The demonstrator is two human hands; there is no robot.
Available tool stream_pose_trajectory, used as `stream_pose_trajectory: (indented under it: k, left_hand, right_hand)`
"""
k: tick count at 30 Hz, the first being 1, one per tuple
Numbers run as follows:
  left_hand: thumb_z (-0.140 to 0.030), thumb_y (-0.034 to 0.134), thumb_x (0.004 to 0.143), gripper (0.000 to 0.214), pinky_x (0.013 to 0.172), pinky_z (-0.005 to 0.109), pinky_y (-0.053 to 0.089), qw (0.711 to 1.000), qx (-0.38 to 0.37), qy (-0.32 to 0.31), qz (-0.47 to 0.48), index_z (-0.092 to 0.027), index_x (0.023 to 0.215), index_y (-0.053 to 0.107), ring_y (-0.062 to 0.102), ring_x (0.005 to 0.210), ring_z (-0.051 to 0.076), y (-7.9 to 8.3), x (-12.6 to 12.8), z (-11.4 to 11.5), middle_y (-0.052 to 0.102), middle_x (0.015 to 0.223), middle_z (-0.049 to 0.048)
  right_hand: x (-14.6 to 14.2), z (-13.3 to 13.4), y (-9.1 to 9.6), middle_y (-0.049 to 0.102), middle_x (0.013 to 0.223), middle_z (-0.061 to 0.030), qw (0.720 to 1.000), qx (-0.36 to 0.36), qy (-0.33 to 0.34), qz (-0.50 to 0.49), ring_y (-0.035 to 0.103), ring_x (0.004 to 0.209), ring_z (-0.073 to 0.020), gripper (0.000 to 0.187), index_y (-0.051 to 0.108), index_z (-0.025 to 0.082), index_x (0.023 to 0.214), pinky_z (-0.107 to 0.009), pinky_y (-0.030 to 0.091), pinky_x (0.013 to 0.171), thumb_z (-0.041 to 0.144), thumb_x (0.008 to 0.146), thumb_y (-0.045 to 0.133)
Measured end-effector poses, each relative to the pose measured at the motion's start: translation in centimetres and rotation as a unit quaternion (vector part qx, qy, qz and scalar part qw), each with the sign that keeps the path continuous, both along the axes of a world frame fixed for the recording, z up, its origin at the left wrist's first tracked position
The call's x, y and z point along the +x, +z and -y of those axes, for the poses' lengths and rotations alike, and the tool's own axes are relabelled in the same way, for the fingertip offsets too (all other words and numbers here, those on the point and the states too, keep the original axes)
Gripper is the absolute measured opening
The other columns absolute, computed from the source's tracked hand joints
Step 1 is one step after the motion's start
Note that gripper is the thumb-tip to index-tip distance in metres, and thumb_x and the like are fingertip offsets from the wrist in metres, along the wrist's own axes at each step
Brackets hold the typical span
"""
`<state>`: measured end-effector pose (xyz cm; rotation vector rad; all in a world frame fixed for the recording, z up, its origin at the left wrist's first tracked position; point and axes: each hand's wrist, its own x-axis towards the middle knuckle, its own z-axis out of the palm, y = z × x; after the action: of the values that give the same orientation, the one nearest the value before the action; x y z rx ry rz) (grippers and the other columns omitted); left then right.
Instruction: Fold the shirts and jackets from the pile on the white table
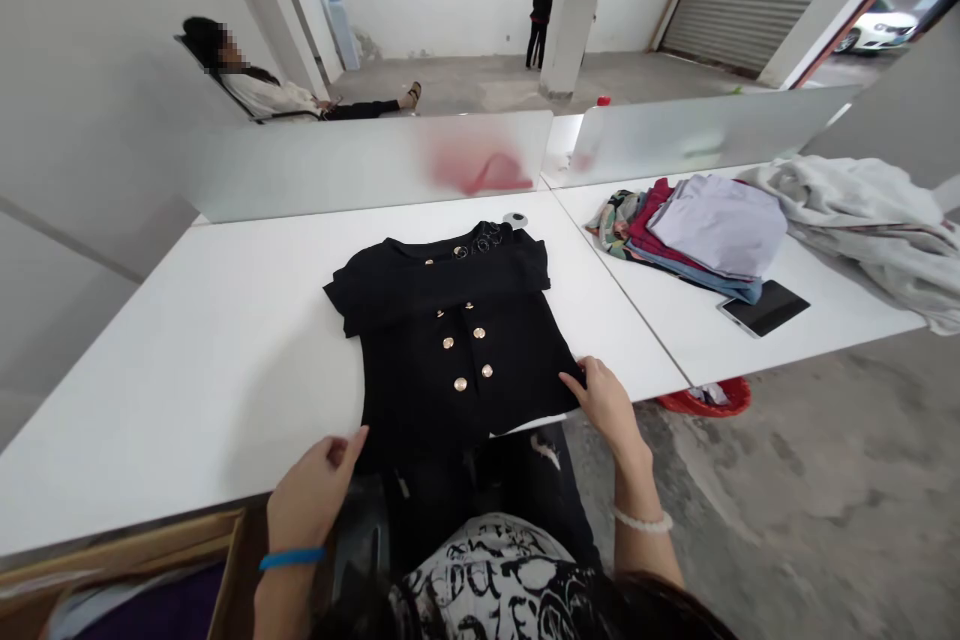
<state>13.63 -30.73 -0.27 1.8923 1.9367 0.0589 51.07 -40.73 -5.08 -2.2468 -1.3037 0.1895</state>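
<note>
A black short-sleeved top with gold buttons [450, 340] lies spread on the white table [210, 360], its upper part folded over and its lower end reaching the table's near edge. My right hand [606, 405] pinches the top's right hem. My left hand [315, 495], with a blue wristband, holds the hem's left side at the near edge. A white bead bracelet circles my right wrist. Part of the top's lower end is lost against my dark lap.
To the right lie a stack of folded clothes [694, 230], a grey garment heap [862, 230] and a tablet [765, 308]. Frosted dividers [360, 165] edge the table. A cardboard box [127, 560] sits lower left, a red basket [709, 398] below. A person [255, 75] reclines beyond; another [541, 18] stands.
</note>
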Motion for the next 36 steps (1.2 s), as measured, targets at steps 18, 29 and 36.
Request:
stream_pose_trajectory:
  k: [18, 29, 36]
  left_hand:
    - [-0.059, 0.068, 0.058, 0.066, 0.044, 0.026, 0.044, 0.873, -0.093, 0.115, 0.465, -0.026, 0.113, 0.056, 0.055, 0.051, 0.017, 4.5, -0.7, 1.1, 0.057, 0.057, -0.0030]
    - [-0.045, 0.033, 0.091, 0.063, 0.114, 0.048, 0.021, 0.928, 0.299, -0.135, 0.177, -0.015, 0.146, 0.026, 0.030, 0.137, 0.027, 0.7, 9.1, -10.2, 0.035, 0.148, 0.0130]
    - [-0.048, 0.030, 0.091, 0.061, 0.112, 0.055, 0.016, 0.929, 0.283, -0.235, -0.038, -0.013, 0.140, 0.041, 0.025, 0.138, 0.034, -5.4, 10.1, -9.4, 0.039, 0.145, 0.0135]
  right_hand:
    - [-2.2, 1.9, 6.2, 0.064, 0.084, -0.0008, 0.757, 0.262, -0.020, -0.598, 0.061, 0.065, -0.0144, 0.040, 0.060, 0.026, 0.100, -0.024, 0.050, 0.053, 0.039, 0.065, 0.074]
    - [-4.9, -14.3, 5.7, 0.040, 0.145, -0.0099, 0.956, 0.207, 0.139, -0.152, 0.035, 0.135, -0.0241, 0.053, 0.029, 0.025, 0.145, -0.049, 0.027, 0.110, 0.046, 0.096, 0.029]
    - [-7.3, -11.8, 0.2, 0.035, 0.147, -0.0144, 0.979, -0.004, 0.160, 0.124, 0.027, 0.137, -0.0352, 0.057, 0.036, 0.018, 0.144, -0.057, 0.019, 0.109, 0.048, 0.096, 0.029]
